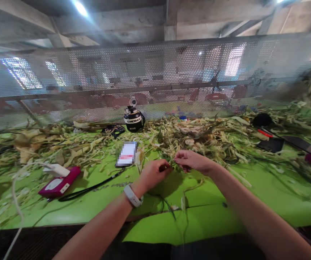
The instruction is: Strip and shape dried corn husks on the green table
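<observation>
Both my hands are close together over the green tabletop [155, 213], at the near edge of a heap of dry corn husks [201, 131]. The fingers of my left hand [155, 171] are curled into a pinch, and a white band [132, 196] circles that wrist. Just to its right, my right hand [192, 160] has thumb and fingers pressed together in a pinch. Whatever lies between the fingertips of either hand is too small to make out. A thin husk strand [183, 202] hangs over the table's front seam below them.
Left of my hands lie a phone [127, 153] with its screen lit and a magenta power strip [60, 182] with a white charger [56, 169]. A black "ENERGY" bottle [133, 121] stands before the perforated metal screen [155, 72]. Dark items [271, 144] lie at right.
</observation>
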{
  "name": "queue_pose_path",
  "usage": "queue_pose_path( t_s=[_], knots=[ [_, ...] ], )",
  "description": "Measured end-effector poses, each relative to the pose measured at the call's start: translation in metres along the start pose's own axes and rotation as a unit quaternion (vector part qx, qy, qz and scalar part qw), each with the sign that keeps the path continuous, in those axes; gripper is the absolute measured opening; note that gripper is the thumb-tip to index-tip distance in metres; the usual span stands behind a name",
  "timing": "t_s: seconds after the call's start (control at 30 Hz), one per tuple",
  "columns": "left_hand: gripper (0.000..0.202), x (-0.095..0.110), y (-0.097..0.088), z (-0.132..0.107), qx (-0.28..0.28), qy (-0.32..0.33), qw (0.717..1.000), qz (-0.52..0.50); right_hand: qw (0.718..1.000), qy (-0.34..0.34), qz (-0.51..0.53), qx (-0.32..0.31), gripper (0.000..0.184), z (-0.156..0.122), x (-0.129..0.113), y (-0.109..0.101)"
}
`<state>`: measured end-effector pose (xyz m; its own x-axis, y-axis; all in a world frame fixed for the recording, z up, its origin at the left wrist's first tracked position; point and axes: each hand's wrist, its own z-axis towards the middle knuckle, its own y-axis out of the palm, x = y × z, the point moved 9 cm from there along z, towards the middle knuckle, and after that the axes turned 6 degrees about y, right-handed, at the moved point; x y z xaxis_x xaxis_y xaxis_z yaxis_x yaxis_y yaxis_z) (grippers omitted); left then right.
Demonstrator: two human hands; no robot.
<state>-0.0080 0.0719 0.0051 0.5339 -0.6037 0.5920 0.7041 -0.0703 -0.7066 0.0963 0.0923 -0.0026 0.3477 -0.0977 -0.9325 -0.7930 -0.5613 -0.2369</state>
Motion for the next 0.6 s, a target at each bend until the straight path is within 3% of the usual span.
queue_pose_path(
  t_s=[0.17, 0.33, 0.5, 0.6],
  knots=[
    [0.031, -0.016, 0.009, 0.0, -0.016, -0.12, 0.958, -0.261, 0.997, -0.024, -0.018, 0.068, 0.032, 0.005, -0.001, -0.015],
    [0.033, -0.015, 0.023, -0.005, -0.08, -0.163, 0.934, -0.307, 0.991, -0.042, -0.069, 0.11, 0.03, 0.008, -0.002, -0.019],
    [0.029, -0.007, 0.039, -0.013, -0.146, -0.197, 0.89, -0.384, 0.989, -0.092, -0.078, 0.09, 0.028, 0.008, -0.009, -0.01],
    [0.026, -0.011, 0.039, -0.015, -0.12, -0.254, 0.876, -0.393, 0.98, -0.115, -0.125, 0.099, 0.024, 0.006, -0.014, -0.008]
  ],
)
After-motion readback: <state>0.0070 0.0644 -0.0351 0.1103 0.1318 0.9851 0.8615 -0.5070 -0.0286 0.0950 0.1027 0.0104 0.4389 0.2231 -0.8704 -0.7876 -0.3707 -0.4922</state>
